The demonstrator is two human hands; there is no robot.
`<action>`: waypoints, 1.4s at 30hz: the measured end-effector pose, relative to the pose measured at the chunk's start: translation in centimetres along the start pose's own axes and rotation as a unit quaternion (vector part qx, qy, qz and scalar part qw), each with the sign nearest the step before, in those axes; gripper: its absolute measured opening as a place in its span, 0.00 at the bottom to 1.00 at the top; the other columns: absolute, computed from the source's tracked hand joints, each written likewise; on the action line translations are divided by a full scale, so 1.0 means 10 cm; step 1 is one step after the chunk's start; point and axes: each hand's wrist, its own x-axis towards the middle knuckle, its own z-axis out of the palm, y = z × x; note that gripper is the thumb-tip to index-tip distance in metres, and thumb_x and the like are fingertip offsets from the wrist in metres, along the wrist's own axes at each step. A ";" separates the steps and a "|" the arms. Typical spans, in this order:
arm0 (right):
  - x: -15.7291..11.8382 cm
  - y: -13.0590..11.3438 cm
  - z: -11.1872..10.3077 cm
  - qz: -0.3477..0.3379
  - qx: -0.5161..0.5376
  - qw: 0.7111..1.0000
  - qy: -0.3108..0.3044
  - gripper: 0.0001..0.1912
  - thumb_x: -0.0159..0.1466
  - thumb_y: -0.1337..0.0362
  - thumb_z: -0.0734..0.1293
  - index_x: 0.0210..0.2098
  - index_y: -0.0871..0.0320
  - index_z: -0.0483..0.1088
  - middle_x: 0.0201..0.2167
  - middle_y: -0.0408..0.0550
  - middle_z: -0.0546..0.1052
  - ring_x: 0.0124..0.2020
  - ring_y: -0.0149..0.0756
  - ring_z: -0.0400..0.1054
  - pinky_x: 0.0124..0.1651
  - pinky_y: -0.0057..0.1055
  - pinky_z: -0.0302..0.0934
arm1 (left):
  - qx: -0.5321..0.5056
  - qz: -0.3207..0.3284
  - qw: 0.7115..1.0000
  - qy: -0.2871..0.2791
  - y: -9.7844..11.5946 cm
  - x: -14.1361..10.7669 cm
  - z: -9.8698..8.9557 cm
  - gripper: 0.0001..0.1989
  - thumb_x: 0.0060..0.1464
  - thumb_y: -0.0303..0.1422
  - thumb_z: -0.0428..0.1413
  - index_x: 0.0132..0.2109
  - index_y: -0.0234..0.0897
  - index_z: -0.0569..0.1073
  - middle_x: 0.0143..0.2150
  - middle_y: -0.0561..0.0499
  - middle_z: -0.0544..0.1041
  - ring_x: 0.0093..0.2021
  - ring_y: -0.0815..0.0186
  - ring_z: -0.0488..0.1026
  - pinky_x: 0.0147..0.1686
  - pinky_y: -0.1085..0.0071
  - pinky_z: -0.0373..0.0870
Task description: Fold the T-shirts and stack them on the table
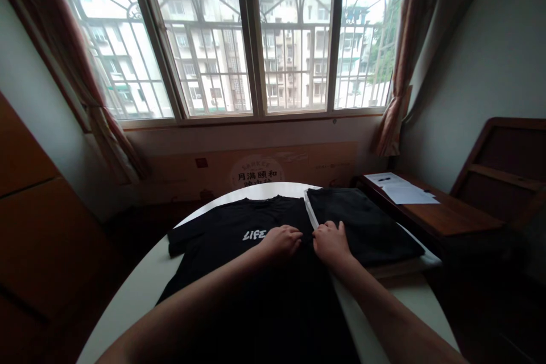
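Note:
A black T-shirt (222,239) lies spread on a round white table (128,301), its collar toward the window and white lettering on its chest. My left hand (281,240) is over the chest beside the lettering, fingers curled and closed on the fabric. Close by, my right hand (331,243) pinches the shirt near its right sleeve, with fingers bent; the fingertips of both hands are partly hidden. Just beyond the right hand lies a stack of folded dark clothing (375,230), with a white strip along its left edge and something pale under it.
A low wooden side table (460,219) with white papers (401,189) stands to the right, and a wooden chair (507,153) is behind it. A printed cardboard box (183,173) leans under the barred window. Curtains hang at both sides. An orange-brown cabinet (38,227) stands left.

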 end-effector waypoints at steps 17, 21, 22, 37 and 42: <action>-0.01 -0.09 -0.08 0.011 -0.050 0.998 -0.043 0.18 0.66 0.71 0.59 0.46 0.62 0.79 0.48 0.62 0.78 0.54 0.55 0.64 0.63 0.67 0.39 | -0.044 -0.138 0.987 -0.070 -0.50 1.20 0.53 0.33 0.66 0.46 0.41 0.72 0.34 0.54 0.75 0.40 0.50 0.74 0.51 0.47 0.70 0.47 0.46; -0.02 -0.11 -0.11 0.002 -0.058 0.997 -0.047 0.18 0.66 0.71 0.59 0.47 0.63 0.78 0.49 0.62 0.77 0.54 0.56 0.64 0.63 0.68 0.38 | -0.046 -0.154 0.985 -0.060 -0.46 1.17 0.50 0.34 0.65 0.48 0.40 0.72 0.38 0.53 0.75 0.43 0.50 0.74 0.54 0.45 0.70 0.47 0.43; -0.03 -0.11 -0.12 0.000 -0.058 0.997 -0.047 0.18 0.65 0.71 0.59 0.47 0.64 0.78 0.49 0.62 0.77 0.54 0.57 0.63 0.63 0.68 0.38 | -0.044 -0.164 0.984 -0.051 -0.44 1.16 0.47 0.34 0.66 0.48 0.39 0.72 0.36 0.53 0.75 0.42 0.49 0.75 0.54 0.44 0.70 0.47 0.42; -0.13 -0.12 -0.08 -0.006 -0.072 0.997 -0.042 0.20 0.65 0.69 0.58 0.48 0.62 0.78 0.50 0.63 0.77 0.55 0.56 0.64 0.63 0.69 0.37 | -0.073 -0.279 0.953 -0.091 -0.01 0.32 0.25 0.41 0.63 0.54 0.37 0.72 0.29 0.52 0.75 0.39 0.47 0.75 0.52 0.42 0.71 0.48 0.40; -0.14 -0.13 0.00 -0.015 -0.079 0.996 -0.030 0.20 0.65 0.71 0.57 0.47 0.64 0.78 0.49 0.63 0.77 0.54 0.56 0.64 0.63 0.72 0.35 | -0.058 -0.376 0.924 -0.035 -0.65 -0.24 -0.27 0.37 0.64 0.52 0.40 0.71 0.33 0.55 0.75 0.40 0.49 0.74 0.52 0.44 0.70 0.49 0.44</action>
